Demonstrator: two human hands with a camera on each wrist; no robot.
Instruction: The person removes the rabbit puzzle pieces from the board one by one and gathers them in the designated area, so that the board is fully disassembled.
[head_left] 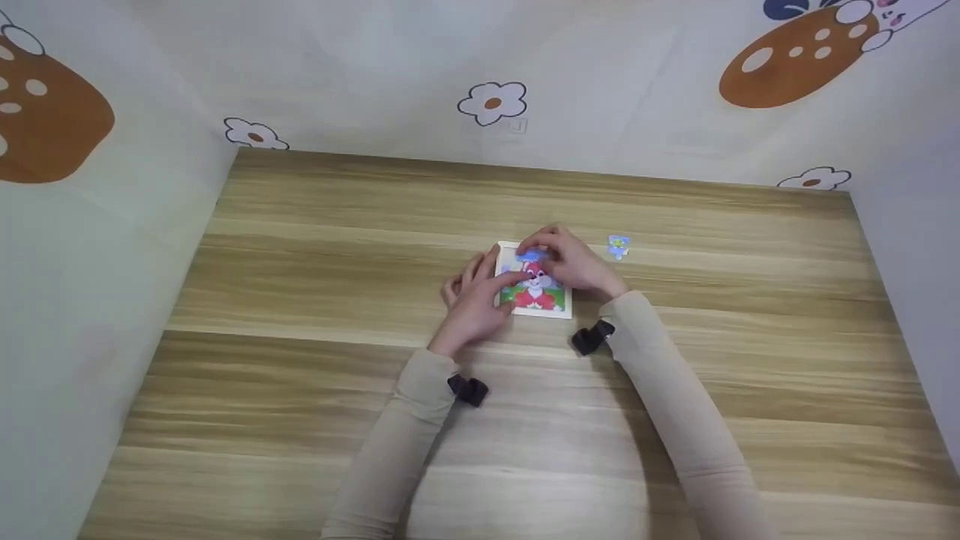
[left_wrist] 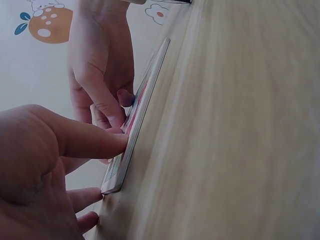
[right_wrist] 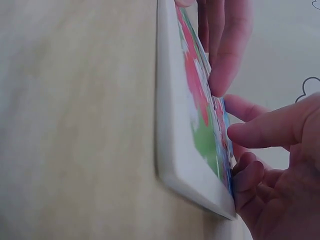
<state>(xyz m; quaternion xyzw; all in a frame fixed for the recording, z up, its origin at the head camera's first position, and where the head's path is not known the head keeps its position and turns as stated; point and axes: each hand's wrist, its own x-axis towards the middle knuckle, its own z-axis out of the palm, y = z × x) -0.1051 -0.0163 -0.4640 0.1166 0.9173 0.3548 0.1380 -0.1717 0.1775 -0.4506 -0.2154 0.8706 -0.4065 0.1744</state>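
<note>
A square jigsaw puzzle (head_left: 534, 299) with a white border and a red cartoon animal lies on the table. My left hand (head_left: 475, 301) is at its left side, index finger reaching over the picture and thumb (left_wrist: 112, 145) on the near part; its other fingers lie along the outer left edge. With curled index finger and thumb, my right hand (head_left: 577, 261) holds a blue puzzle piece (head_left: 531, 256) at the top of the picture. In the right wrist view, right fingers curl by the puzzle border (right_wrist: 172, 135). A loose puzzle piece (head_left: 618, 245) lies to the right.
The wood-grain table (head_left: 300, 300) is bounded by a pale wall (head_left: 375, 90) at the back and walls at both sides. Dark wrist cameras (head_left: 468, 390) sit on both sleeved forearms, close to the table.
</note>
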